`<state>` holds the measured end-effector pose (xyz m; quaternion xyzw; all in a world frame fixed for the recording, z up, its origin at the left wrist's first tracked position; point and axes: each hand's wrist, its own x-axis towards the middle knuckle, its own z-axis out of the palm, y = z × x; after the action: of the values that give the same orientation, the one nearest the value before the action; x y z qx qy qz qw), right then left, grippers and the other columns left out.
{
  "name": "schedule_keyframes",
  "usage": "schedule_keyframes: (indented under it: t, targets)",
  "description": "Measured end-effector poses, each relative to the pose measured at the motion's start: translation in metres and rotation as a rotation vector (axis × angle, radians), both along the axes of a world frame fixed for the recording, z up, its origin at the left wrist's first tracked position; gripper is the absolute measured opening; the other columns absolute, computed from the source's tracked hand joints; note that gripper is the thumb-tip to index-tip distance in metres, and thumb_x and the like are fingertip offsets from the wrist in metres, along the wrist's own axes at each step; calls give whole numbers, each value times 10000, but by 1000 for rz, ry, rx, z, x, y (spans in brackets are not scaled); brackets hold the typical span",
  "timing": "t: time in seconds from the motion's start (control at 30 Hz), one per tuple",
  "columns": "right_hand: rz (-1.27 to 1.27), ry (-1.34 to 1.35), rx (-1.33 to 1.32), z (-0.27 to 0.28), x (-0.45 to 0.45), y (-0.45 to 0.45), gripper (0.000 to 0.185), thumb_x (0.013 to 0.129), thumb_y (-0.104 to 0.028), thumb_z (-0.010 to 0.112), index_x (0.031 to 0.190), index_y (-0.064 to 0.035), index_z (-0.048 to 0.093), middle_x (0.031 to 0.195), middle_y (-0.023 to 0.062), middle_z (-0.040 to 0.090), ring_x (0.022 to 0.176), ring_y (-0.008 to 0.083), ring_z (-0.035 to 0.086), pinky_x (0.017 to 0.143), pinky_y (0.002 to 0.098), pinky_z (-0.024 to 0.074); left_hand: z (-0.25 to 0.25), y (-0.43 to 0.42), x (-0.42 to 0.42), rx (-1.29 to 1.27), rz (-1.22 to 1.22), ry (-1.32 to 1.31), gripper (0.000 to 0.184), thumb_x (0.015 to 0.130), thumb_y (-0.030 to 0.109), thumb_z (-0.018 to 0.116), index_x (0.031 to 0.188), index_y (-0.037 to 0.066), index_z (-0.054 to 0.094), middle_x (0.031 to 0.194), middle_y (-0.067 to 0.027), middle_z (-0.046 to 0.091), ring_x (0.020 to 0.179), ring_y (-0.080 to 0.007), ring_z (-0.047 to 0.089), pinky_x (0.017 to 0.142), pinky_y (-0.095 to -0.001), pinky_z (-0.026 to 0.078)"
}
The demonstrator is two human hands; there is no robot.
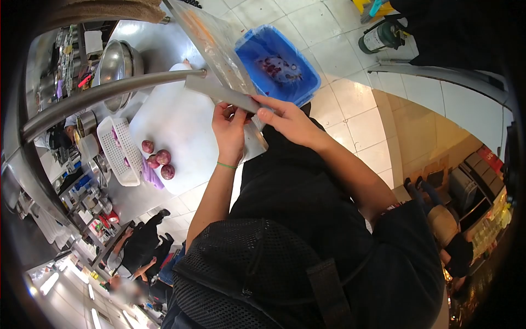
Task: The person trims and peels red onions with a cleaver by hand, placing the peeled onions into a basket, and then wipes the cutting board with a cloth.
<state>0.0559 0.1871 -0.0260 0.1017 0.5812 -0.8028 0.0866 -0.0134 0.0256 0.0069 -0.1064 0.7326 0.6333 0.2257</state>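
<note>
A knife with a broad grey blade (219,94) is gripped in my right hand (289,119), its blade pointing left over the edge of the white cutting board (186,126). Just under the blade, my left hand (230,131) has its fingers closed around a dark purple piece that looks like a red onion (249,115), mostly hidden by the fingers and knife. Several whole red onions (163,157) lie at the board's left side, beside a lilac cloth or glove (152,174).
A blue bin (307,71) with onion skins inside stands on the tiled floor. A white perforated basket (121,148) and metal bowls (118,68) stand left. A metal rail (115,88) crosses above the counter. Other people (139,247) stand farther off.
</note>
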Motion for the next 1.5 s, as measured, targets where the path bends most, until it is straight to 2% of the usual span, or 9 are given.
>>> schedule_keyframes:
  t: [0.1,0.33,0.43,0.53,0.77,0.93,1.03,1.17,1.5]
  targets:
    - [-34,-178,-188,9,0,2,569,1022,-390,652,1443,-16,572,971,-17,640,764,67,509,680,250,448,-5,-5,-2,46,15,-97,337,984,70,646,1283,-32,526,1117,-153,681,978,-227,694,896,-356,557]
    - [-99,-202,-303,-11,-2,-4,558,1038,-407,627,1446,-32,566,937,-25,635,621,31,422,529,218,344,2,-18,10,373,0,-210,357,1006,111,583,1328,-15,496,1234,-149,621,1046,-247,673,902,-382,555]
    - [-119,-206,-245,-3,-3,3,617,1069,-460,542,1504,-25,491,721,-36,518,556,41,425,486,217,328,5,-24,14,491,-1,-320,376,1007,154,548,1351,7,503,1277,-146,598,1056,-261,670,908,-404,565]
    - [-185,-242,-211,-9,-8,0,572,1051,-469,580,1433,-43,570,751,-46,534,545,26,389,465,228,277,10,-27,14,584,-25,-354,439,1001,192,540,1401,19,488,1298,-151,586,1060,-281,681,888,-382,583]
    - [37,-331,-217,-9,-8,0,646,1054,-498,552,1491,-24,516,743,-50,472,583,33,396,502,226,303,11,-19,10,389,-86,-286,478,1017,124,545,1465,-6,438,1280,-164,602,1054,-304,705,846,-313,593]
    - [-9,-163,131,-35,-3,-9,830,1027,-567,545,1536,69,387,1017,124,710,845,220,688,741,366,522,1,-16,15,186,-35,-174,478,1011,113,617,1431,-48,456,1246,-154,635,1043,-258,697,853,-327,587]
    - [-63,48,315,-34,5,-12,868,1001,-586,565,1543,62,368,1106,235,722,936,331,725,839,420,535,-1,-15,15,153,-16,-151,406,1023,115,623,1386,-38,526,1216,-128,652,1036,-203,677,860,-326,590]
    - [117,13,490,31,18,4,898,935,-619,622,1534,18,414,864,248,702,816,385,714,805,432,542,-7,-20,18,240,-16,-147,370,1008,99,639,1345,-35,566,1229,-123,654,1048,-208,672,885,-346,581]
    - [213,24,656,47,20,6,847,945,-534,659,1561,-21,386,849,255,685,754,380,688,728,441,526,-13,-21,18,209,-61,6,378,961,76,685,1315,-31,606,1261,-111,657,1138,-200,632,976,-351,521]
